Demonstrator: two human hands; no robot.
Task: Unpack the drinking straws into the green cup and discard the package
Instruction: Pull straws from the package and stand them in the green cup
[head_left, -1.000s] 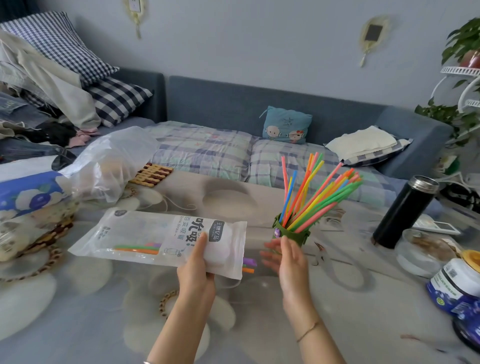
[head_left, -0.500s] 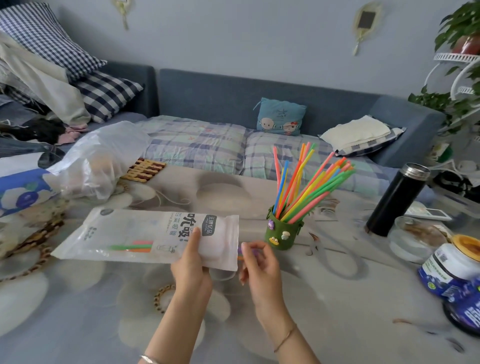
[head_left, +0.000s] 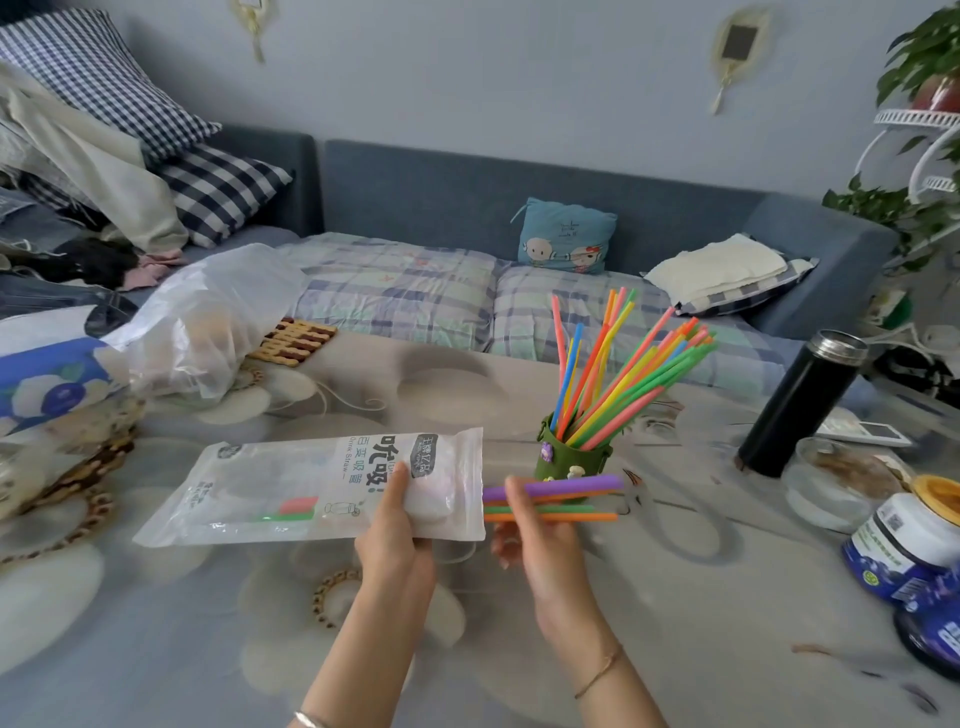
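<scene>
Across the pale, flower-patterned tabletop (head_left: 675, 597) lie scattered household things: a crumpled clear plastic bag (head_left: 208, 322) and a slatted wooden trivet (head_left: 293, 340) at the far left, and at the right a tall black flask with a steel cap (head_left: 800, 405), a small glass bowl (head_left: 831, 483) and a blue-labelled jar with a yellow lid (head_left: 914, 530). Behind the tabletop runs a blue-grey sofa (head_left: 467, 208) covered with a pastel checked quilt, with a small blue cartoon cushion (head_left: 566, 236) against its back. Dark-checked pillows (head_left: 104, 78) are piled at its left end. A leafy potted plant (head_left: 924, 52) stands on a white wire rack at the right edge.

The left hand (head_left: 400, 535) grips the white and clear plastic straw package (head_left: 311, 483) near its right end, thumb pressed on the printed front, and holds it level above the tabletop. A few green and red straws (head_left: 296, 509) show through its clear window. The right hand (head_left: 535, 540) has its fingers curled round a small bundle of purple, green and orange straws (head_left: 566, 486) that stick out of the package's open end and lie level. Just behind that bundle the small green cup (head_left: 563, 457) stands upright on the tabletop, with a fan of bright coloured straws (head_left: 613, 379) leaning right.
</scene>
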